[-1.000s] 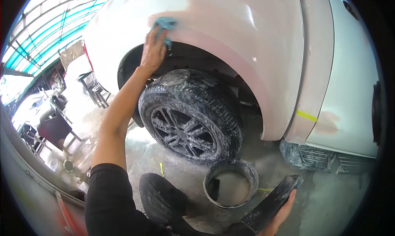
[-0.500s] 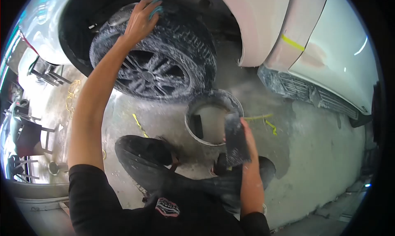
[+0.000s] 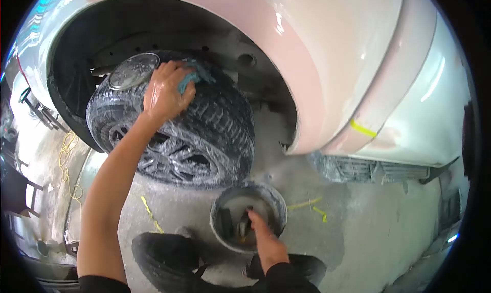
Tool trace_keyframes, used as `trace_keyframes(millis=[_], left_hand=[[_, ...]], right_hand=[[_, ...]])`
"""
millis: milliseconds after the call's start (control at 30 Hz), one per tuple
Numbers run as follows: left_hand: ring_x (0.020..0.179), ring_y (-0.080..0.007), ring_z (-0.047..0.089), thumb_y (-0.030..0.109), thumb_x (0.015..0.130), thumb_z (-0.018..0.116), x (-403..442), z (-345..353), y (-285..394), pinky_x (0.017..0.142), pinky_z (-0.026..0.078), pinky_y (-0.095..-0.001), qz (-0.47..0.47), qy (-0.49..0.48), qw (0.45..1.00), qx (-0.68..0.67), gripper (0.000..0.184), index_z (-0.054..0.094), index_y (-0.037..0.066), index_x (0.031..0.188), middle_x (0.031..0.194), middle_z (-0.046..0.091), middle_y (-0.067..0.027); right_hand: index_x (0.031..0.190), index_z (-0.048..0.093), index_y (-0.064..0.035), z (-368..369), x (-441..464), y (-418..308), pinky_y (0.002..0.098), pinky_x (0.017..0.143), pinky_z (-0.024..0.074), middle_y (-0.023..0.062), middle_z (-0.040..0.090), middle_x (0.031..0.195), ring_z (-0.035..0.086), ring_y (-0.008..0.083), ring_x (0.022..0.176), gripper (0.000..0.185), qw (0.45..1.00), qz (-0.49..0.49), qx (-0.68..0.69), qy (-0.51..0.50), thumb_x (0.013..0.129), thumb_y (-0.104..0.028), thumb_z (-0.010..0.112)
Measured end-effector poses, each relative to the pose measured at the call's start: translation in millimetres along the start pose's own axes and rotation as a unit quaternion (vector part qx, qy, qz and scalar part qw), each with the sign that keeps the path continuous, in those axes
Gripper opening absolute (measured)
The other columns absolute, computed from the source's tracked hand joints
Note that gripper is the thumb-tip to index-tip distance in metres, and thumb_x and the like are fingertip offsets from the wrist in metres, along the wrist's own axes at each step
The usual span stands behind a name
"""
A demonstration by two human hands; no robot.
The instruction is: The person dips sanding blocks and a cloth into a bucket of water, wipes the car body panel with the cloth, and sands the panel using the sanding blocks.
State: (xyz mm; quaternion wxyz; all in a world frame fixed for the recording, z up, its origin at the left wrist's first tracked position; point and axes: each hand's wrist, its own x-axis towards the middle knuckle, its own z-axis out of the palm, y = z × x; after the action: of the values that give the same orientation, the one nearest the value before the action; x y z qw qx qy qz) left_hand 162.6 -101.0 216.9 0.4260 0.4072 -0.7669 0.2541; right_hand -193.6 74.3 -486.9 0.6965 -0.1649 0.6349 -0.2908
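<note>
My left hand [image 3: 168, 91] is closed on a wet teal cloth [image 3: 197, 77] on top of the tire [image 3: 215, 109]. Close beside it, a round clear lid-like disc [image 3: 134, 72] lies on the tread. White residue smears the tire and its spoked wheel. Lower down, my right hand [image 3: 262, 229] reaches into a round bucket [image 3: 214, 219] of cloudy water. Its fingers are wrapped round a dark sanding block [image 3: 245, 224], seen nearly edge-on and partly hidden. Another dark rectangular block [image 3: 225, 222] rests inside the bucket, left of this hand.
The car's fender [image 3: 286, 52], with pink-toned patches, arches over the wheel. Yellow tape [image 3: 363, 128] marks the panel at right, above a plastic-wrapped side step [image 3: 358, 169]. Tape scraps [image 3: 151, 213] and a yellow cord [image 3: 66, 152] lie on the concrete floor [image 3: 378, 216].
My right hand has lowered the sanding block into the bucket. My left hand remains at the tire top with the cloth. The view has tilted up, showing more of the fender.
</note>
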Motion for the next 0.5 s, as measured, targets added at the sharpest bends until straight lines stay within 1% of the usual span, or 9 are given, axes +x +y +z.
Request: trace_keyframes(millis=[33, 100, 133, 200, 367, 400, 433, 467, 500], left_hand=[[0.100, -0.0352, 0.064, 0.015, 0.083, 0.073, 0.3, 0.2, 0.4, 0.092, 0.053, -0.0458, 0.002, 0.002, 1.000, 0.005, 0.029, 0.077, 0.008, 0.110, 0.113, 0.070, -0.0135], [0.099, -0.0350, 0.064, 0.014, 0.082, 0.073, 1.4, -0.4, -0.3, 0.092, 0.053, -0.0458, 0.000, 0.001, 1.000, 0.004, 0.029, 0.077, 0.007, 0.110, 0.113, 0.070, -0.0133], [0.099, -0.0349, 0.064, 0.014, 0.081, 0.074, 2.4, -1.0, 0.4, 0.092, 0.053, -0.0459, -0.005, -0.003, 1.000, -0.003, 0.029, 0.077, 0.007, 0.110, 0.113, 0.070, -0.0132], [0.100, -0.0343, 0.064, 0.014, 0.081, 0.074, 0.9, -0.8, 2.3, 0.091, 0.053, -0.0463, -0.005, -0.001, 1.000, 0.008, 0.029, 0.076, 0.007, 0.108, 0.113, 0.070, -0.0124], [0.101, -0.0325, 0.064, 0.015, 0.079, 0.076, 0.5, -2.0, -0.2, 0.090, 0.052, -0.0451, -0.005, 0.006, 1.000, 0.002, 0.028, 0.076, 0.009, 0.107, 0.113, 0.070, -0.0104], [0.101, -0.0324, 0.064, 0.015, 0.079, 0.076, -0.2, -2.4, 0.4, 0.090, 0.052, -0.0448, -0.012, 0.006, 1.000, 0.000, 0.028, 0.076, 0.009, 0.107, 0.113, 0.070, -0.0102], [0.102, -0.0322, 0.064, 0.015, 0.079, 0.076, -1.2, -2.5, 2.2, 0.090, 0.052, -0.0445, -0.017, 0.006, 1.000, -0.003, 0.029, 0.076, 0.009, 0.107, 0.114, 0.070, -0.0101], [0.102, -0.0323, 0.064, 0.015, 0.080, 0.075, -1.9, -2.9, 2.9, 0.091, 0.052, -0.0446, -0.022, 0.001, 1.000, -0.004, 0.029, 0.076, 0.009, 0.108, 0.114, 0.069, -0.0102], [0.102, -0.0325, 0.063, 0.015, 0.080, 0.074, -3.0, -3.9, 1.9, 0.091, 0.052, -0.0447, -0.025, -0.003, 1.000, -0.004, 0.029, 0.076, 0.009, 0.109, 0.114, 0.069, -0.0104]], right_hand=[[0.149, 0.060, -0.0124, 12.6, -24.5, 2.7, 0.0431, 0.105, 0.0449, 0.0100, 0.061, 0.146, 0.059, 0.0260, 0.125, 0.068, 0.999, -0.033, -0.021, 0.028, 0.095, -0.053, 0.070], [0.141, 0.065, -0.0098, 32.3, -75.5, -31.5, 0.0444, 0.091, 0.0515, 0.0116, 0.069, 0.128, 0.062, 0.0244, 0.115, 0.067, 0.982, -0.002, -0.176, 0.071, 0.095, -0.058, 0.069], [0.140, 0.066, -0.0104, 35.1, -29.7, -16.8, 0.0425, 0.089, 0.0516, 0.0107, 0.069, 0.127, 0.062, 0.0230, 0.116, 0.067, 0.948, 0.007, -0.311, 0.072, 0.094, -0.059, 0.069], [0.139, 0.066, -0.0110, 38.5, 16.8, 0.1, 0.0407, 0.087, 0.0520, 0.0095, 0.069, 0.127, 0.062, 0.0219, 0.115, 0.066, 0.912, 0.020, -0.403, 0.070, 0.094, -0.059, 0.069], [0.137, 0.068, -0.0108, 38.5, -46.9, -29.3, 0.0412, 0.085, 0.0533, 0.0084, 0.069, 0.128, 0.064, 0.0232, 0.113, 0.062, 0.970, 0.019, -0.232, 0.062, 0.094, -0.057, 0.069], [0.137, 0.067, -0.0111, 40.3, -58.9, -31.2, 0.0418, 0.088, 0.0533, 0.0082, 0.069, 0.128, 0.064, 0.0237, 0.113, 0.062, 0.990, -0.034, -0.132, 0.047, 0.094, -0.057, 0.069], [0.137, 0.067, -0.0114, 44.4, -71.5, -42.1, 0.0424, 0.090, 0.0533, 0.0079, 0.069, 0.128, 0.064, 0.0242, 0.113, 0.062, 0.995, -0.092, -0.030, 0.035, 0.095, -0.056, 0.069], [0.137, 0.067, -0.0117, 49.4, -86.1, -54.4, 0.0429, 0.093, 0.0533, 0.0077, 0.069, 0.128, 0.065, 0.0247, 0.113, 0.062, 0.986, -0.147, 0.072, 0.012, 0.095, -0.056, 0.070], [0.139, 0.065, -0.0103, 55.2, -115.8, -81.3, 0.0431, 0.097, 0.0519, 0.0081, 0.069, 0.131, 0.064, 0.0258, 0.116, 0.064, 0.996, -0.078, 0.051, -0.007, 0.094, -0.055, 0.071]])
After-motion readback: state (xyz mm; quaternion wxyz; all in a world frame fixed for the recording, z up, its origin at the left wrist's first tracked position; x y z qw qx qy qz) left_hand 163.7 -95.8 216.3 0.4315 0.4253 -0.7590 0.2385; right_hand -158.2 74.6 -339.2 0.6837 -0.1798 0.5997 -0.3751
